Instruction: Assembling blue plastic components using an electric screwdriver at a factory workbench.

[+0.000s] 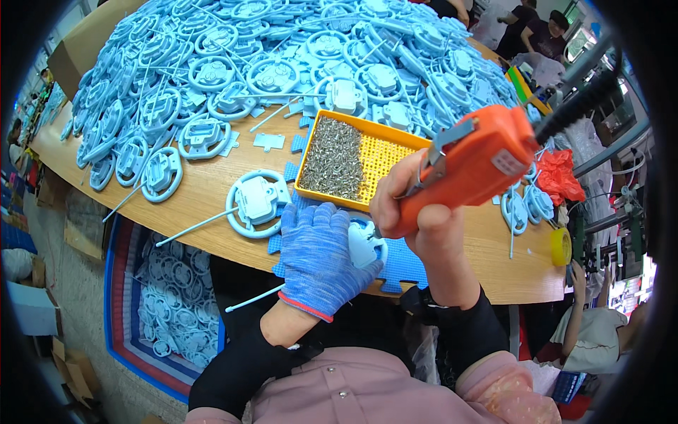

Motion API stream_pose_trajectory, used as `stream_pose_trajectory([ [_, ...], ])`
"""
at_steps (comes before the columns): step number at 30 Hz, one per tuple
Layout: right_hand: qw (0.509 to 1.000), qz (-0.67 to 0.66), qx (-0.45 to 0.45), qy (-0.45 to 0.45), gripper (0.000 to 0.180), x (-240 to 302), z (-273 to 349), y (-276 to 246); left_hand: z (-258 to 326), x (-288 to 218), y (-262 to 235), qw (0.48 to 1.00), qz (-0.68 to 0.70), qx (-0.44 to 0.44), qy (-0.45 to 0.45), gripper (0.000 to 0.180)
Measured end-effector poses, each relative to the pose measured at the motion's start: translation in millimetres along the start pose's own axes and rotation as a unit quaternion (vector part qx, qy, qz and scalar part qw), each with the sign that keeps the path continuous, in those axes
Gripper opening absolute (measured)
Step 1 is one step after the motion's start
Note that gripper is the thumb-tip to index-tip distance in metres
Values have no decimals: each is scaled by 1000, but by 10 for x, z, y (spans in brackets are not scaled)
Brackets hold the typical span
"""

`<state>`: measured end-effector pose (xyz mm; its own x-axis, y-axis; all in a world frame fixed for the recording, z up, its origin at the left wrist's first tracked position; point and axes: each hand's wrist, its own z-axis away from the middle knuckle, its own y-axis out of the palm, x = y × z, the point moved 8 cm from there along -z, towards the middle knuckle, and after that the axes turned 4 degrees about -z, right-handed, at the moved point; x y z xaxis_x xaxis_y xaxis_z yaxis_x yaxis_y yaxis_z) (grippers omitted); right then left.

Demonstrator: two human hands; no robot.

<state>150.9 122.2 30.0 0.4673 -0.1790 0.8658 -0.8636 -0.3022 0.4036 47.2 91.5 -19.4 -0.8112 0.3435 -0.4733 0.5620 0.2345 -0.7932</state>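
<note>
Screws (328, 159) fill the left side of yellow tray (387, 161). Just my side of tray: left hand (316, 247) holding blue wheel part (365, 244), right hand (439, 237) gripping orange screwdriver (470, 155). Lower left of tray: bin (119, 311), similar wheels (173, 300) inside.

The wooden table (487, 258) carries a blue mat (406, 265) under the gloved left hand (318, 251), a yellow tray (381, 159) just beyond it and, farther out, a heap of light-blue plastic parts (275, 74).

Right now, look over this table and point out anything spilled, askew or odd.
Nothing looks plainly spilled or broken. One mild oddity: the left hand wears a blue glove, while the right hand, gripping the orange tool, is bare.
</note>
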Motion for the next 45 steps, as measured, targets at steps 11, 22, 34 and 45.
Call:
stream_pose_trajectory([
  [11, 980, 29, -81, -177, 51, 450, -192, -937, 957, 874, -1117, 954, -265, 104, -95, 91],
  [22, 971, 94, -130, -177, 61, 248, -425, -1131, -234, 1104, -365, 987, -127, 88, -40, 81],
  [34, 972, 96, -130, -173, 61, 246, -442, -1149, 5, 904, -375, 996, 70, 60, 3, 70],
  [45, 978, 7, -40, -203, 65, 634, -192, -410, 23, 215, -48, 999, -8, 37, -24, 70],
])
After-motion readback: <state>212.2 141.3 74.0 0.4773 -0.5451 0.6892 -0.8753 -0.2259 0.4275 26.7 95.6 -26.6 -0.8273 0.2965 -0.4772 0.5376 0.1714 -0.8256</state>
